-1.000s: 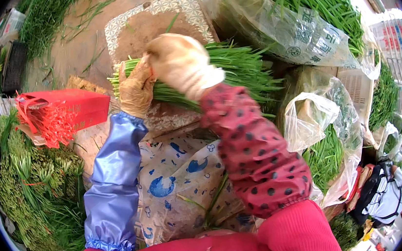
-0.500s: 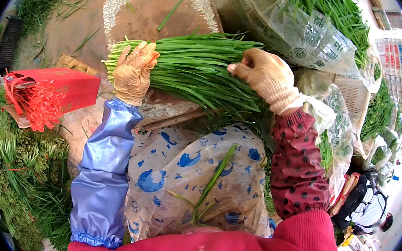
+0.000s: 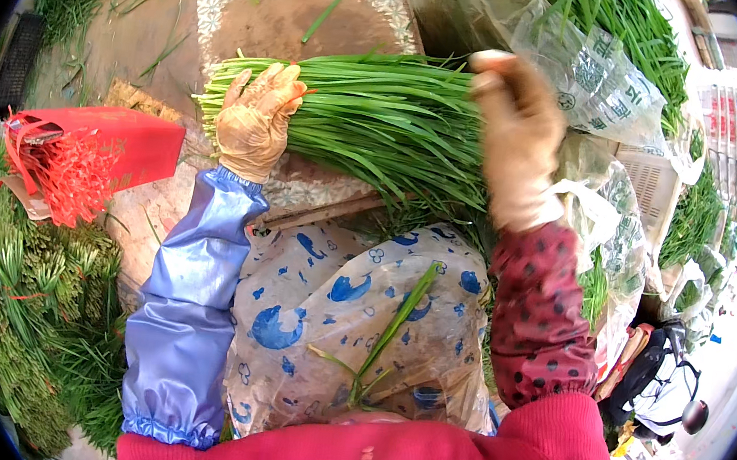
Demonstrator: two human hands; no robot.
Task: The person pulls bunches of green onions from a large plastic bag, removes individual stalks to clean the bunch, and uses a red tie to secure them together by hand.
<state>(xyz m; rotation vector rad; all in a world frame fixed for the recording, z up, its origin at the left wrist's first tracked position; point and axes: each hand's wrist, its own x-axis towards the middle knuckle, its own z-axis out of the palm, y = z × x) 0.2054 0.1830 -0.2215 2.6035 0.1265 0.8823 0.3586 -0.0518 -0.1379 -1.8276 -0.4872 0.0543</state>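
A thick bunch of garlic chives lies crosswise on a board with a patterned border, pale stem ends to the left and leaf tips to the right. My left hand, in a tan glove, is wrapped over the bunch near the stem ends. Beside its fingers shows a bit of orange-red tie. My right hand, in a knitted glove, is raised at the leaf-tip end. Motion smears its fingers, and whether they touch any leaves cannot be made out.
At the left stands a red box with many red ties spilling from it. Below it are piled tied green bunches. Clear bags of greens and a pale crate flank the right. Patterned plastic covers my lap.
My right hand has lifted and swung slightly up and right at the leaf tips, now blurred. My left hand keeps its grip on the bunch; the whole view has shifted a little.
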